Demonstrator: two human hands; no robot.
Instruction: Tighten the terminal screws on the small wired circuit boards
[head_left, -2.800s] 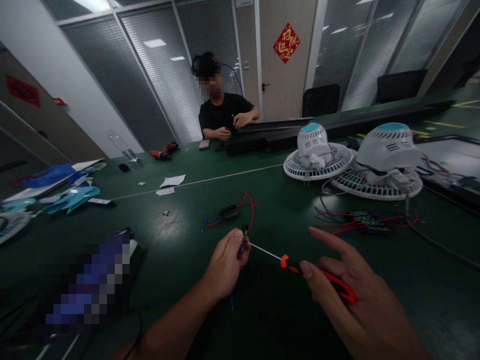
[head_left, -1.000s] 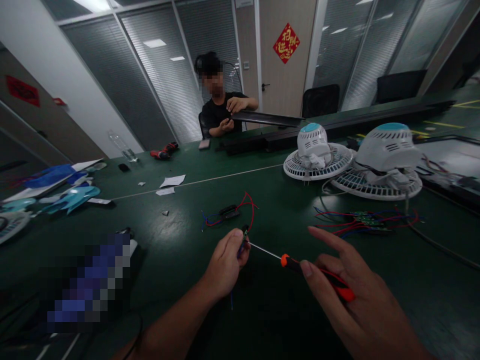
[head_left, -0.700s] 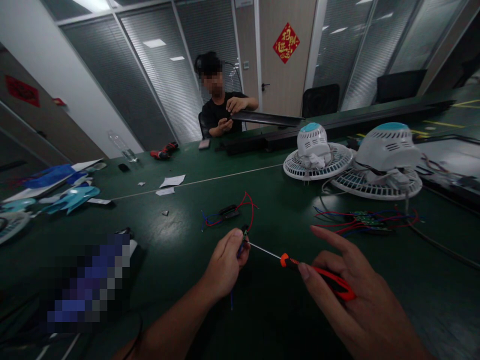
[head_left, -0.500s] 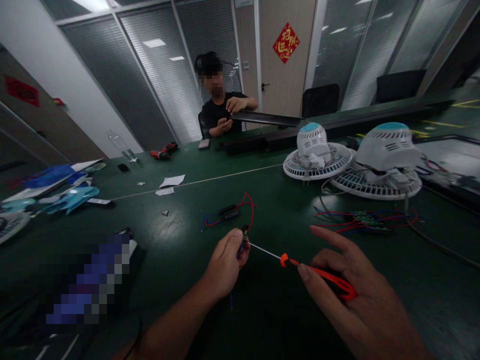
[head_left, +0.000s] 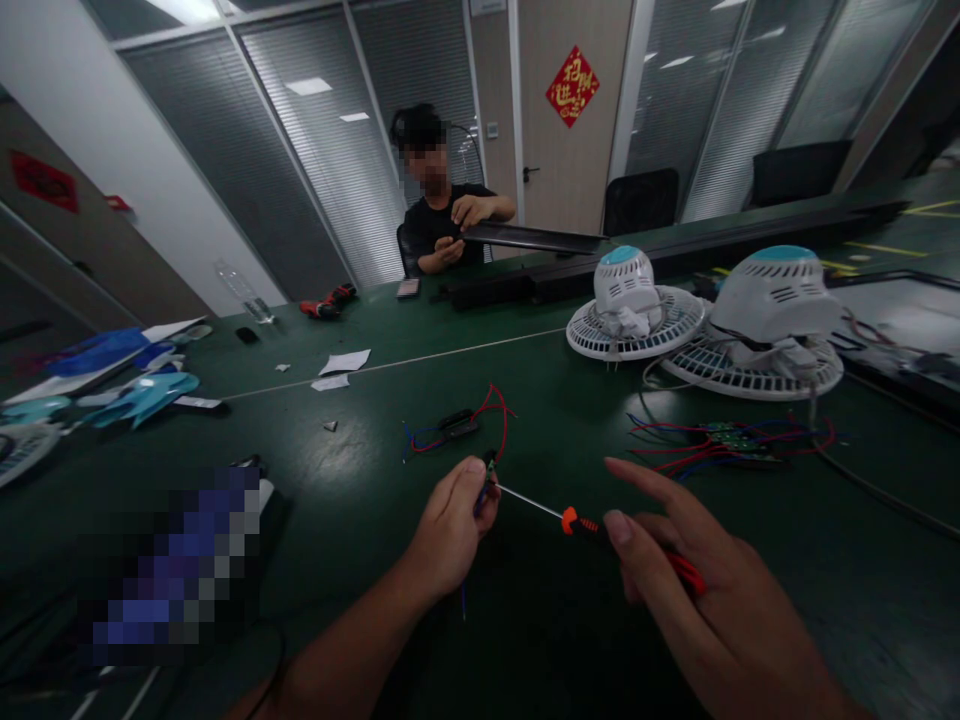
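My left hand (head_left: 452, 520) pinches a small circuit board (head_left: 489, 470) with red and blue wires, mostly covered by the fingers. In my right hand (head_left: 712, 590) lies an orange and black screwdriver (head_left: 581, 522), its handle between thumb and curled fingers while the index finger stretches out. The screwdriver's thin metal tip meets the board at my left fingertips. Just beyond, a black module (head_left: 456, 424) with red and blue wires rests on the green table (head_left: 540, 620). Several green boards with wires (head_left: 731, 440) lie together beyond my right hand.
Two white fan housings (head_left: 626, 295) stand on grilles at the right, a grey cable trailing from them. A blurred-out blue object (head_left: 176, 560) lies at left. Paper scraps (head_left: 345, 362), a red power drill (head_left: 326, 303) and a bottle (head_left: 244, 292) sit farther back. Opposite, a person (head_left: 442, 215) holds a long dark panel.
My right thumb and fingers have shifted round the screwdriver handle, covering more of it, and the index finger has moved slightly left. My left hand and the board stay in place.
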